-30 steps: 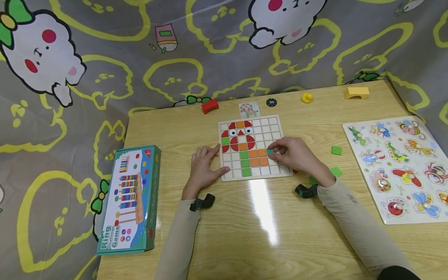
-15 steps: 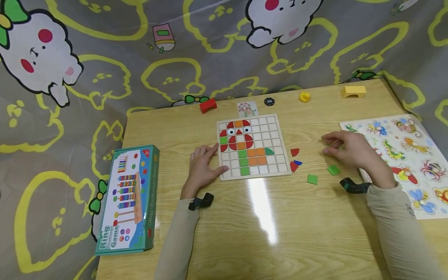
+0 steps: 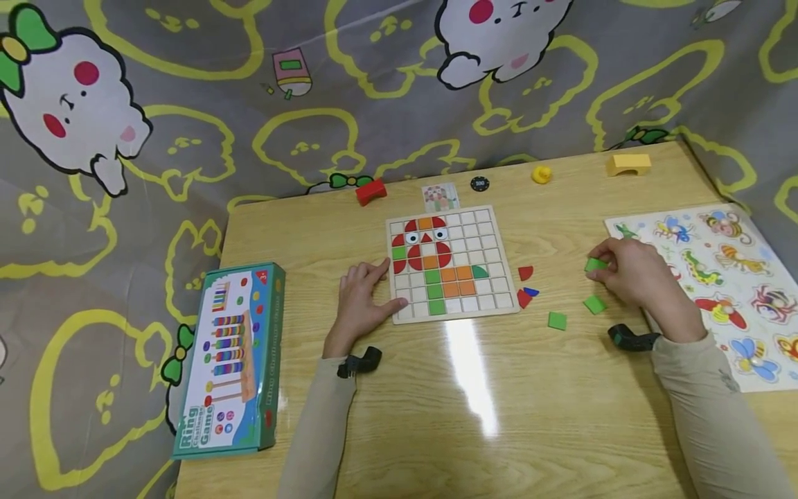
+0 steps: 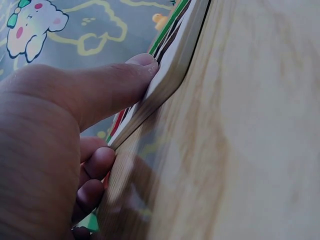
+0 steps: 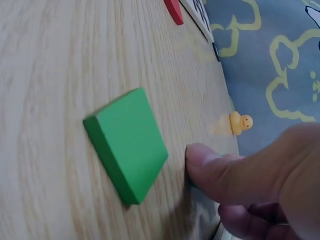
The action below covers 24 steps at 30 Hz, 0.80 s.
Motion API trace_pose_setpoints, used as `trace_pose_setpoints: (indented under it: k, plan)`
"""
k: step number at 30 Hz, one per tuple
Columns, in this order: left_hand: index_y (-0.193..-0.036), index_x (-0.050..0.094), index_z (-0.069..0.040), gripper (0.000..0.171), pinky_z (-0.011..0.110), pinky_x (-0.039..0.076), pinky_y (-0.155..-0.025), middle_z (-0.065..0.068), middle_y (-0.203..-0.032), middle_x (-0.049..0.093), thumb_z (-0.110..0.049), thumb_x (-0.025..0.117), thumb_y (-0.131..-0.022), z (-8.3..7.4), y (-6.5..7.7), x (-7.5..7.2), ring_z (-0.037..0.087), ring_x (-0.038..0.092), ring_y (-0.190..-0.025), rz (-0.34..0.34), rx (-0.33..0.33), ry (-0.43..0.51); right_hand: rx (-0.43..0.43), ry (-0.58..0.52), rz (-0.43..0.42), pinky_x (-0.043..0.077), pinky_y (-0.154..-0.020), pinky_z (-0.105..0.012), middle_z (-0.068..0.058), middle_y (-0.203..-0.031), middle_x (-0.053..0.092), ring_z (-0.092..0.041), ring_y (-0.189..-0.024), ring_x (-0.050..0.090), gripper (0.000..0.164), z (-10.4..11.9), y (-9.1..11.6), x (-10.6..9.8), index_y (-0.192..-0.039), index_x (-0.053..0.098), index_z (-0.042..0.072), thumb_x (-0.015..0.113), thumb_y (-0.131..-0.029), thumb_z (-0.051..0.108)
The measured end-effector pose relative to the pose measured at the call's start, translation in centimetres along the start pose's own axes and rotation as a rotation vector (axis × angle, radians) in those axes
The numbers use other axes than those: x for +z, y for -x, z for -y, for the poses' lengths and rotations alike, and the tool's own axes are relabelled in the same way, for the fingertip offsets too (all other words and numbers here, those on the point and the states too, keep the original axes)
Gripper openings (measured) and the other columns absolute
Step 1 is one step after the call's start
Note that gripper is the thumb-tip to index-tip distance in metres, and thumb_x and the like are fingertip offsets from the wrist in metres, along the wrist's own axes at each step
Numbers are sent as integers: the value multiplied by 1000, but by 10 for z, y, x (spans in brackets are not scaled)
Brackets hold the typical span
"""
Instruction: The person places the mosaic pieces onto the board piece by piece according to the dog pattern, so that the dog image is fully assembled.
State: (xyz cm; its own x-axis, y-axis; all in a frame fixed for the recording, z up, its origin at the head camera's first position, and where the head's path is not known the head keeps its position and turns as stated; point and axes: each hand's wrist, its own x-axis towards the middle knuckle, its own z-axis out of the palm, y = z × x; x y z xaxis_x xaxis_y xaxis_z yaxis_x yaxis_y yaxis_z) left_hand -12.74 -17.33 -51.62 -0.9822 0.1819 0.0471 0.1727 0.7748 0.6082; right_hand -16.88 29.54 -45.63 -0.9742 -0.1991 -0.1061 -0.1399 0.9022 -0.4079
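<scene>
My right hand [image 3: 636, 270] pinches a green square tile [image 3: 595, 265] between thumb and fingers at the right of the table. In the right wrist view, the thumb mostly hides that tile. Another green tile [image 5: 130, 145] lies nearby on the wood. My left hand [image 3: 363, 298] is at the left edge of a white gridded board [image 3: 474, 242], its thumb [image 4: 142, 70] resting on the board's rim and the other fingers beside the edge. Red, orange and green pieces fill part of the grid, with two eye pieces near the top. A dark green quarter-round piece [image 3: 479, 272] sits at the right of the orange squares.
Right of the board lie red pieces [image 3: 526, 272], a blue piece [image 3: 531, 292] and a loose green tile [image 3: 557, 320]. An insect puzzle board [image 3: 704, 277] partly lies under my right forearm. A game box [image 3: 231, 360] stands left; a pattern card [image 3: 440, 197] lies behind.
My right hand has left the dark green quarter-round piece on the grid, moved right, and taken hold of a green square tile. The left hand stays at the board's edge.
</scene>
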Motion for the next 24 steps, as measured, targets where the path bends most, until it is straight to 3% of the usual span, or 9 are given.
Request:
trace_pose_setpoints:
  k: [5, 7, 12, 15, 19, 24]
  plan:
    - [-151, 43, -24, 88, 37, 26, -86, 0, -114, 49, -58, 76, -77, 0, 0, 0, 19, 38, -104, 2, -3, 0, -36, -49, -51, 38, -69, -41, -13, -83, 67, -25, -72, 59, 18, 1, 1, 3, -94, 67, 2, 77, -86, 13]
    - [-151, 43, -24, 88, 37, 26, -86, 0, -113, 49, -58, 77, -77, 0, 0, 0, 19, 38, -104, 3, -6, 1, -56, -72, -89, 40, -70, -35, -11, -81, 68, -18, -70, 60, 16, 3, 2, 4, -95, 67, 4, 75, -87, 14]
    - [-151, 43, -24, 89, 37, 26, -85, 0, -113, 49, -59, 76, -76, 1, 0, -1, 20, 38, -104, 9, -14, 1, -64, -301, -158, 41, -62, -15, -9, -88, 66, -7, -70, 60, 23, 25, -2, 6, -113, 65, 9, 69, -93, 18]
    - [-151, 42, -25, 89, 37, 26, -85, 0, -114, 50, -60, 75, -76, 3, 0, -2, 19, 38, -104, 5, -13, -6, -66, -473, -127, 43, -61, -18, -12, -90, 64, -13, -72, 59, 25, 45, -9, 13, -119, 65, 10, 66, -95, 18]
    - [-151, 43, -25, 89, 37, 26, -84, -1, -114, 50, -60, 76, -76, 5, 0, -1, 18, 38, -104, -4, -5, -3, -74, -600, -34, 47, -63, -22, -12, -94, 67, -23, -78, 60, 22, 69, -17, 32, -115, 68, 11, 67, -95, 20]
    - [-150, 44, -24, 88, 36, 26, -84, 0, -113, 50, -59, 76, -76, 3, 0, 1, 18, 38, -102, -6, 2, 14, -148, -580, 45, 48, -62, -23, -7, -90, 69, -23, -75, 62, 19, 89, -20, 57, -112, 69, 14, 67, -95, 21]
